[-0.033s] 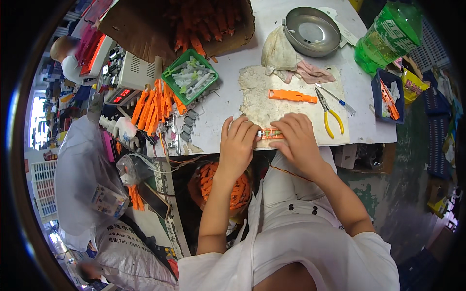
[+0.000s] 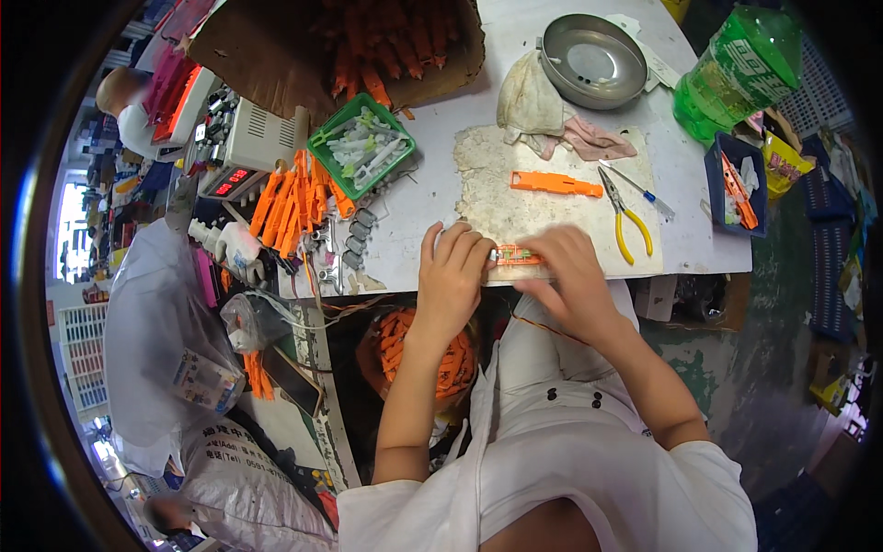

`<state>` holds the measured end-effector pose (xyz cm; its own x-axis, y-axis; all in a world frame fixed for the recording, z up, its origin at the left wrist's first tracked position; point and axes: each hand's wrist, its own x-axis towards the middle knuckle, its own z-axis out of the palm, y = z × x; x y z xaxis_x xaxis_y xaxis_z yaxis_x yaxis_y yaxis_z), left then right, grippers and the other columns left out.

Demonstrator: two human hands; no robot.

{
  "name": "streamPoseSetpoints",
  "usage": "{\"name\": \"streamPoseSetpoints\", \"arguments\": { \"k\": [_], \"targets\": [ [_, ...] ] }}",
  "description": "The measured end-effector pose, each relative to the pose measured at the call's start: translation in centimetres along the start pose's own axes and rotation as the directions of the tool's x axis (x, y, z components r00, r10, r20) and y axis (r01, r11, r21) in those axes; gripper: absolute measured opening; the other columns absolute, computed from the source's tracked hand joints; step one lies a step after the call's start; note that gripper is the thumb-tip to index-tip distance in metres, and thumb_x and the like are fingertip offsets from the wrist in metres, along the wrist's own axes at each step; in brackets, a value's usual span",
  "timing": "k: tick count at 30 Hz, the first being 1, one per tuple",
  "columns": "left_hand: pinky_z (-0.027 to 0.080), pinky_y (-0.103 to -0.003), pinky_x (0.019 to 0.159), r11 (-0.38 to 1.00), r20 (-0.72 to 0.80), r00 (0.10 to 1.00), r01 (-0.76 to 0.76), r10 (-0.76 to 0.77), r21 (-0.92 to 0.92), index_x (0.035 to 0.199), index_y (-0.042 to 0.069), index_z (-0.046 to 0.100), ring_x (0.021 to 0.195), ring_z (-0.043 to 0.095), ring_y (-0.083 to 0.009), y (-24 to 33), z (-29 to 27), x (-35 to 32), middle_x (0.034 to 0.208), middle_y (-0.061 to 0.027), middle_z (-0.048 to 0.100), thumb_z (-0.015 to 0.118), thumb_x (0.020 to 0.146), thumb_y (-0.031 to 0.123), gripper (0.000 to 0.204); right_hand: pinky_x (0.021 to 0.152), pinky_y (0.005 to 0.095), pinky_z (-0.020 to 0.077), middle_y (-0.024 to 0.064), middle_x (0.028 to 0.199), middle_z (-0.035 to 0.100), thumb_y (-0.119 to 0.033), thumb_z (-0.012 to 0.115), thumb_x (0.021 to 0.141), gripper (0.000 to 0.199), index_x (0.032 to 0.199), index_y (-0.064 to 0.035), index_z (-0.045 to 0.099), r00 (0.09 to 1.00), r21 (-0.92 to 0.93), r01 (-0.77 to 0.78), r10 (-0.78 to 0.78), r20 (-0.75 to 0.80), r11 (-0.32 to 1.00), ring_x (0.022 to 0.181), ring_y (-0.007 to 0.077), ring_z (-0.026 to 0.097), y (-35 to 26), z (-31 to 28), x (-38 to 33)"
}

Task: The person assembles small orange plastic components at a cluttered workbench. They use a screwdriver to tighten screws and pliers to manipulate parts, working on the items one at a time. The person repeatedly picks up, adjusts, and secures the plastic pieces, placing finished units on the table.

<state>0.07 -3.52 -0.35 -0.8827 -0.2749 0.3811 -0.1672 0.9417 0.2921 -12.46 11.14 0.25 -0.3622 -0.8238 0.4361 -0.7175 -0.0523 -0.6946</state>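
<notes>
At the front edge of the work board, my left hand (image 2: 451,276) is closed on the left end of a small orange plastic housing (image 2: 517,255) with green and metallic bits inside. My right hand (image 2: 572,276) is at the housing's right end, its fingers smeared by motion and its thumb lower, apart from them; whether it grips is unclear. Behind the hands lies another orange plastic housing (image 2: 556,183), flat on the worn board (image 2: 483,198). To its right are yellow-handled pliers (image 2: 629,230) and a thin tool with a blue part (image 2: 651,196).
A green basket (image 2: 397,156) of white plastic parts stands left, beside several orange housings (image 2: 290,207) and a device with a red display (image 2: 253,138). A cardboard box (image 2: 267,55), metal bowl (image 2: 593,60), rags (image 2: 533,97), green bottle (image 2: 736,74) and blue bin (image 2: 727,156) surround the work area.
My right hand has shifted slightly right and down, its thumb moving off the housing, so more of the housing shows. My left hand stays in place.
</notes>
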Motion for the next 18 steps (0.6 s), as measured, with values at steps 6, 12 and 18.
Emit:
{"name": "streamPoseSetpoints", "arguments": {
  "k": [6, 12, 18],
  "targets": [
    [0.039, -0.045, 0.092, 0.994, -0.024, 0.999, 0.024, -0.027, -0.102, 0.093, 0.003, 0.059, 0.099, 0.053, -0.0266, -0.6, 0.6, -0.8, 0.092, -0.0082, 0.056, 0.065, 0.073, 0.007, 0.021, 0.07, 0.0339, 0.0511, 0.0105, 0.09, 0.054, -0.014, 0.055, 0.088, 0.02, 0.106, -0.0074, 0.05, 0.792, 0.698, 0.587, -0.472, -0.388, 0.41, 0.075, 0.0255, 0.058, -10.2, -9.3, -1.8],
    [0.043, -0.043, 0.085, 0.987, -0.155, 0.987, 0.015, -0.041, -0.162, 0.09, 0.001, 0.061, 0.09, 0.055, -0.0288, -0.4, 1.6, -1.0, 0.087, -0.01, 0.056, 0.067, 0.07, 0.003, 0.021, 0.072, 0.0307, 0.0536, 0.0083, 0.095, 0.052, -0.006, 0.053, 0.087, 0.025, 0.112, -0.0074, 0.048, 0.418, 0.527, 0.806, -0.373, -0.828, -0.268, 0.08, 0.0215, 0.059, -12.1, -8.2, 1.0],
    [0.045, -0.038, 0.073, 0.961, -0.176, 0.975, 0.086, -0.135, -0.264, 0.09, -0.001, 0.06, 0.083, 0.054, -0.0296, 0.4, 2.6, -1.3, 0.083, -0.0117, 0.054, 0.067, 0.068, -0.004, 0.024, 0.071, 0.0296, 0.0544, 0.0078, 0.093, 0.053, -0.001, 0.055, 0.083, 0.028, 0.11, -0.008, 0.049, -0.2, -0.196, 0.98, -0.192, -0.961, -0.037, 0.076, 0.0203, 0.06, -12.9, -8.1, 1.2]
  ]
}}
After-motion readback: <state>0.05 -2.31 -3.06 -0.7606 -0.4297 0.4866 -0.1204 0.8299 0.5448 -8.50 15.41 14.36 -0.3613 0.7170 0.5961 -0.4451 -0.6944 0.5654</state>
